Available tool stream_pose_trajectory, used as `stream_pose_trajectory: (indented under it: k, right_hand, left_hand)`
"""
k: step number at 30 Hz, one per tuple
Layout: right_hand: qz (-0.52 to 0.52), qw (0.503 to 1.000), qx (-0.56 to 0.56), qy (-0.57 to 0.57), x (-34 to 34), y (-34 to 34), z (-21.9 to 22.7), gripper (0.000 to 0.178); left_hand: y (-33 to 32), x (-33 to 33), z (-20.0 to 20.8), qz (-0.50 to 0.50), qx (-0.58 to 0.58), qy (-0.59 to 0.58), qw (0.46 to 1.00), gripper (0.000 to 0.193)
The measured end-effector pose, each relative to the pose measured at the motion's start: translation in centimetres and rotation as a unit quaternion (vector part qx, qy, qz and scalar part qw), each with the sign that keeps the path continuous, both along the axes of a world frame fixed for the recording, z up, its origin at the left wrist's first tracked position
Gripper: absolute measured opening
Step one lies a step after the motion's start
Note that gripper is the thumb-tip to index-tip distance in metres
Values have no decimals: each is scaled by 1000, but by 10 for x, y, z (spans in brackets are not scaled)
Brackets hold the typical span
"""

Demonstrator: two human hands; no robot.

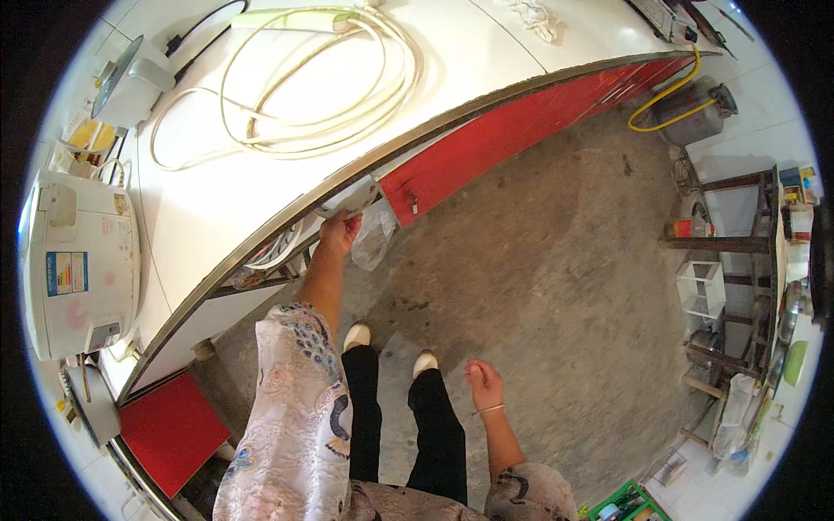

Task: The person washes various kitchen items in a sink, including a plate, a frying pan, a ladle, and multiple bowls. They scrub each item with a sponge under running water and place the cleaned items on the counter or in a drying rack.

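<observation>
My left hand (pixel 340 233) reaches into the cupboard opening beneath the counter edge, its fingers closed at a whitish object (pixel 349 200). The counter edge and my hand partly hide that object, so its kind is unclear. A clear plastic bag (pixel 374 240) hangs just right of my left fingers, beside a red cupboard door (pixel 452 178). White round-edged items (pixel 280 250), perhaps dishes, show inside the cupboard to the left. My right hand (pixel 484 385), with a bracelet at the wrist, hangs low over the floor, holding nothing, with loosely bent fingers.
A coiled cream hose (pixel 404 87) lies on the white-tiled counter (pixel 486 87). A white rice cooker (pixel 91 260) stands at the left. Far right are a gas cylinder (pixel 691 113) with a yellow hose and a dark rack (pixel 725 245). The floor (pixel 565 286) is concrete.
</observation>
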State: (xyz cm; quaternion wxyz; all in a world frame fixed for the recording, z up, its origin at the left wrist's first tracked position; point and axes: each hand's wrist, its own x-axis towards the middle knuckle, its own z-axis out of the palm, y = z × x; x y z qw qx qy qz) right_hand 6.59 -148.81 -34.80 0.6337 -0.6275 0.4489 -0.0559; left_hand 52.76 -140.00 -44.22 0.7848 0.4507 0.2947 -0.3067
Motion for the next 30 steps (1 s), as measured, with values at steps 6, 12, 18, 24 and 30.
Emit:
stream_pose_trajectory:
  k: [6,12,18,24,30]
  right_hand:
    - [-7,999,30,-26,29,-10,38,26]
    - [1,928,344,-146,83,-2,139,32]
    - [255,820,459,-228,153,56,287,34]
    - [459,767,-377,-241,153,208,311,40]
    - [540,779,-275,-162,142,393,333,31]
  left_hand:
    - [15,-10,13,-22,-82,-7,996,33]
    - [94,-124,162,-172,64,-65,981,34]
    - [234,-220,414,-307,-67,-176,933,46]
    - [381,-296,402,-275,732,-327,531,50]
    - [544,-360,441,-113,657,-301,682,29]
